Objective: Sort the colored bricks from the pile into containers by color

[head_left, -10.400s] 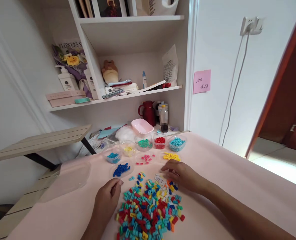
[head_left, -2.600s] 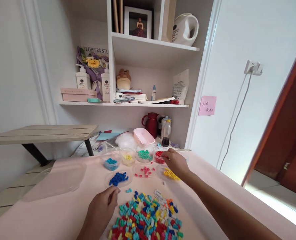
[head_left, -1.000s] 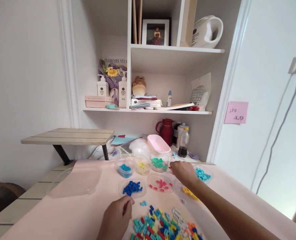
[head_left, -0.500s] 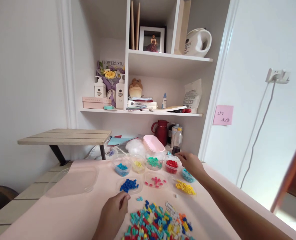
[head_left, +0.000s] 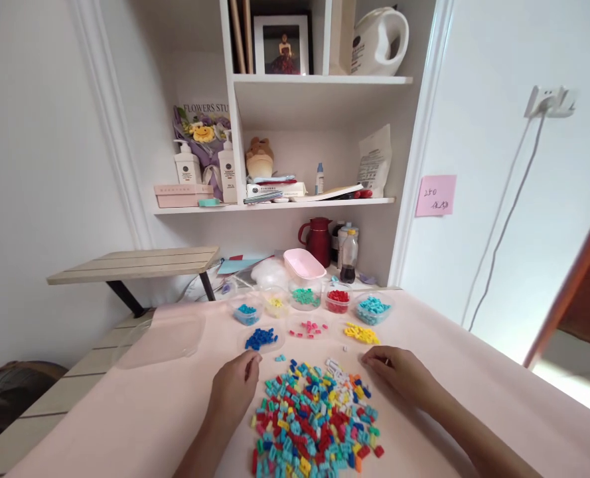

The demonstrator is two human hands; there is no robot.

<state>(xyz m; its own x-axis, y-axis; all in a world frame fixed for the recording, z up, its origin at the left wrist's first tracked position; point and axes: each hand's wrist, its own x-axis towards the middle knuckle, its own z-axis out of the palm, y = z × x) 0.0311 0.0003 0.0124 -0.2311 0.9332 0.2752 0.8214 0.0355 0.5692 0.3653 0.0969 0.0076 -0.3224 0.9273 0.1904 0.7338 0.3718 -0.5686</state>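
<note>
A heap of mixed small building bricks [head_left: 319, 425] lies on the pink table cover, between my two hands. My left hand [head_left: 235, 385] rests at the heap's upper left with its fingers curled and pressed together. Whatever it might hold is hidden. Across the heap, at its upper right, is my right hand [head_left: 399, 372]. Its fingertips are drawn together near the cover, and nothing can be made out in them. Close to the left fingertips are two light-blue bricks [head_left: 280, 358]. A single white brick [head_left: 345, 348] lies apart from the heap.
Behind the heap stand clear containers of sorted bricks: dark blue [head_left: 261, 339], pink [head_left: 308, 329], yellow [head_left: 361, 333], red [head_left: 338, 300], green [head_left: 305, 298] and turquoise [head_left: 373, 309]. A clear lid [head_left: 165, 342] lies left. Farther back are a pink basin [head_left: 304, 264], a red jug [head_left: 318, 242] and shelves.
My right hand has come down and back from above the turquoise container to the heap's right edge. The left hand stays near the dark blue container. The view has tilted downward.
</note>
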